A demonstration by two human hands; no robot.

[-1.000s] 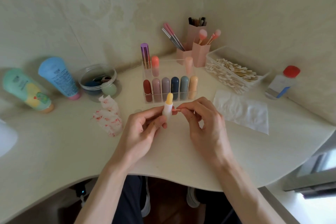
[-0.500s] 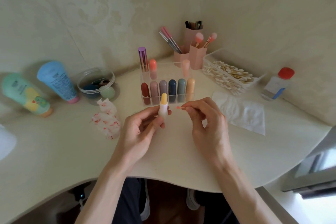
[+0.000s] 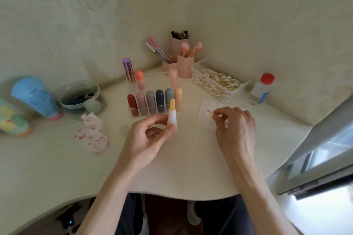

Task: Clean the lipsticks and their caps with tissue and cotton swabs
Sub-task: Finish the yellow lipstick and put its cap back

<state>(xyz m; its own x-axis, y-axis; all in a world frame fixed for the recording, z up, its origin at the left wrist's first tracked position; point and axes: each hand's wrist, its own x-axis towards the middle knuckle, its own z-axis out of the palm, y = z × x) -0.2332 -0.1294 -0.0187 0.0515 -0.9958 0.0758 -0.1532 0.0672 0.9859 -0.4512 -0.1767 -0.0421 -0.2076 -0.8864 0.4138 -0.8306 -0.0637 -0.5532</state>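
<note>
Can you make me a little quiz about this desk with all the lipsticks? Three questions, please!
1. True or false: the left hand holds the yellow lipstick upright, with its cap off.
2. What does the right hand pinch between its fingertips? A) a spoon B) a cotton swab with a pink tip C) a pencil
3. Count: how many capped lipsticks stand in the front row of the clear holder?

Key: 1 true. 2 B. 3 six.
</note>
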